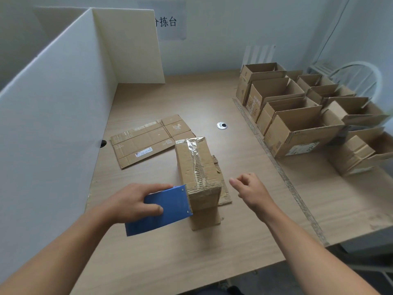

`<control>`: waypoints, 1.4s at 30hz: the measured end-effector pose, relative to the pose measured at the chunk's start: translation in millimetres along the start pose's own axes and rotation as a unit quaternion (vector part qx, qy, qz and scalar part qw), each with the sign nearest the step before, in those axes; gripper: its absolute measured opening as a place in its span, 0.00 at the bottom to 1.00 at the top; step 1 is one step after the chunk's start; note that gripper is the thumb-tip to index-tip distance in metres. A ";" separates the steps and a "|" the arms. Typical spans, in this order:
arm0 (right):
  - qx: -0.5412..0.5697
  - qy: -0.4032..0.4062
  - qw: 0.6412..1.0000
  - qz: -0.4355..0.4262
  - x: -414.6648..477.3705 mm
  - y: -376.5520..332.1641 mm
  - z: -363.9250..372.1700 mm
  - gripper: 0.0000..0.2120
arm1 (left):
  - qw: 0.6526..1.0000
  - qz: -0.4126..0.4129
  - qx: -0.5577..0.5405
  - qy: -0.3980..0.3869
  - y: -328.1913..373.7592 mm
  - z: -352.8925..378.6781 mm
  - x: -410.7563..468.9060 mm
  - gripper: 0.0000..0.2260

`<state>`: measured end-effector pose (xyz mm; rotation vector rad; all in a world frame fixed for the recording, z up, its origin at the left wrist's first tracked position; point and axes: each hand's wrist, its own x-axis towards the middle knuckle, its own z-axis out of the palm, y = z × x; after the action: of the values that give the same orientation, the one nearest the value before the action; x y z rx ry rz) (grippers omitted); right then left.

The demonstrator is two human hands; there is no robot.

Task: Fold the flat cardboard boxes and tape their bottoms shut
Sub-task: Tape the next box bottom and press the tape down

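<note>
A folded cardboard box [198, 167] stands bottom-up in the middle of the table, with clear tape along its seam. My left hand [134, 202] grips a blue tape dispenser [163, 209] whose front edge sits against the box's near end. My right hand [249, 188] hovers just right of the box with fingers relaxed, holding nothing. A flat unfolded cardboard box [146, 139] lies on the table behind and to the left.
Several folded open boxes [297, 116] fill the table's right side. A white partition [53, 107] walls off the left and back. A round cable grommet [222, 125] sits mid-table. A white chair [361, 75] stands at far right.
</note>
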<state>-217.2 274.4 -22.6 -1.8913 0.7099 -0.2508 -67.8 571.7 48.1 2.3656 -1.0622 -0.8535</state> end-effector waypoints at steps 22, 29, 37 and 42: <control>0.003 -0.056 0.977 0.206 23.1 17.0 29.1 0.15 | 0.986 -0.140 0.029 -0.086 23.0 -12.3 56.5 0.27; -0.107 0.005 0.984 0.140 24.0 21.9 36.1 0.16 | 0.986 -0.141 0.039 -0.084 21.5 -10.8 59.9 0.28; 0.010 -0.058 0.996 0.066 13.1 16.1 26.4 0.15 | 0.986 -0.139 0.038 -0.086 23.0 -10.2 59.3 0.30; 0.024 -0.067 0.994 0.077 16.2 16.8 31.7 0.13 | 0.985 -0.134 0.044 -0.096 21.7 -11.3 61.5 0.30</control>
<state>-195.0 284.8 -53.5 -1.7790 0.7476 -0.0406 -39.3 512.0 46.6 2.5821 -0.8765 -1.1723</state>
